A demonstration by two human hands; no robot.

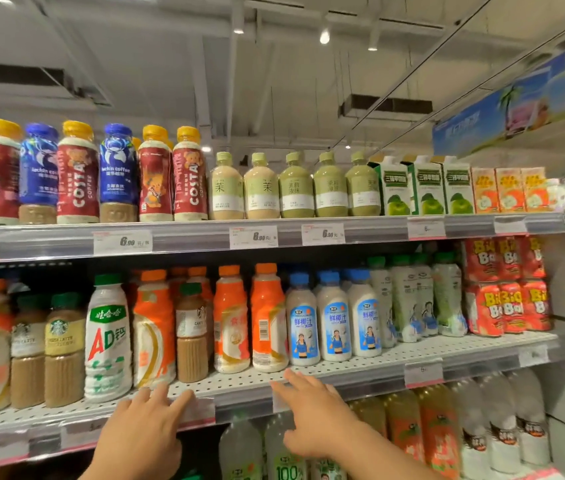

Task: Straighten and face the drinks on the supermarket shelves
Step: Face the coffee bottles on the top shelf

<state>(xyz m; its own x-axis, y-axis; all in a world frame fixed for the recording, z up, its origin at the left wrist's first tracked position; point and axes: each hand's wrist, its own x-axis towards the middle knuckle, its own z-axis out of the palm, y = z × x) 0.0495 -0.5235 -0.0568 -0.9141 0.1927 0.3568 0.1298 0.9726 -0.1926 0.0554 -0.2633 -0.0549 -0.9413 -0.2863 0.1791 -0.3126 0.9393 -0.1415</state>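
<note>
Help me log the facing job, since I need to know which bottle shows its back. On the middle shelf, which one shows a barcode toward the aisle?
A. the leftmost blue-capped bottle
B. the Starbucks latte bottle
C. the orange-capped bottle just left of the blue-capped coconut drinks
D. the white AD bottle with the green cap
C: the orange-capped bottle shows a barcode panel, while the AD bottle and its neighbours show front labels.

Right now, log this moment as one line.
left hand: open, at middle shelf edge | right hand: open, reaching toward orange-capped orange-and-white bottle | nothing held
</note>
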